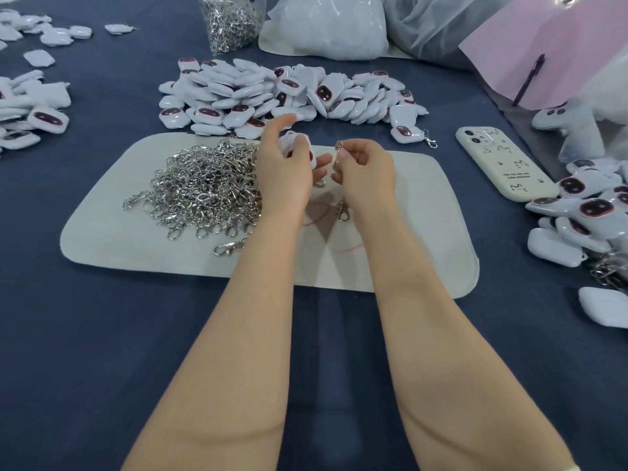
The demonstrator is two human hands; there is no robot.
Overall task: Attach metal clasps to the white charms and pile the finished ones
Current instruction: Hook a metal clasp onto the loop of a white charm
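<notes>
White charm (pixel 289 141): in the left hand, held up over the far half of the felt mat (pixel 407 239), roughly mid-width.
Left hand (pixel 285 168): fingers curled round the charm, thumb on its top. It covers most of the charm, so I can't tell where the loop is.
Right hand (pixel 367 168): pinching one metal clasp (pixel 338 154) between thumb and fingertips, other fingers loosely tucked. The clasp sits just beside the charm, but I can't tell if they're touching.
How the charm handles: my guess is light, puffy and glossy, so a bit slippery. I'd hold it by the flat faces and leave the loop edge poking out toward the clasp.
How the clasp handles: small, stiff, springy gate, easy to fumble. Pinch it by the body near the gate, not by the swivel end.
Clasp heap (pixel 204 188): tangled on the mat's left half, so expect them to hook each other when pulled. A loose clasp (pixel 343 210) lies near the mat's middle.
Bare charms pile (pixel 289 93): on the blue tablecloth (pixel 102 334) just past the mat's far edge.
Finished pile (pixel 584 205): at the tablecloth's right edge, with clasps showing at its near side.
Other stuff: phone (pixel 503 164) right of the mat, bag of clasps (pixel 231 22) at the far edge.
</notes>
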